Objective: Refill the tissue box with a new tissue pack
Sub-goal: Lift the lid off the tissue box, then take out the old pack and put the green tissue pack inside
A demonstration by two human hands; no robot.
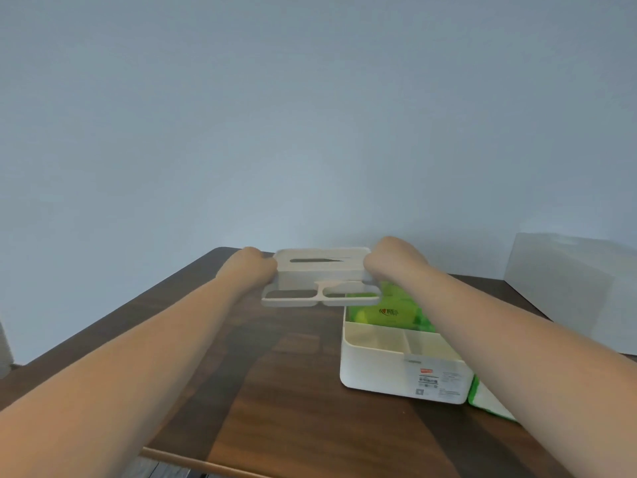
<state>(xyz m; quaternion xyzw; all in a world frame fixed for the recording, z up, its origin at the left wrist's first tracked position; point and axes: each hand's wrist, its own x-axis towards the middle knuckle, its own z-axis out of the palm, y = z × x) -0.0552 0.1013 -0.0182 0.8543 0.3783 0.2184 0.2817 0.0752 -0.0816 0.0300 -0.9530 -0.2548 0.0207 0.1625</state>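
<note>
Your arms reach straight out, and your left hand (256,265) and right hand (382,258) clamp the short ends of the white lid (320,270), fingers curled around its edges. You hold it level in the air above the table (275,391), at about 10 o'clock from the box (389,367). The box sits open at 4 o'clock in view, its far compartment filled by the green pack (386,313). The pack's dark logo and the box's label (437,381), with a red mark, are too blurred to read. A second green pack (486,400) lies just beside the box at its right.
</note>
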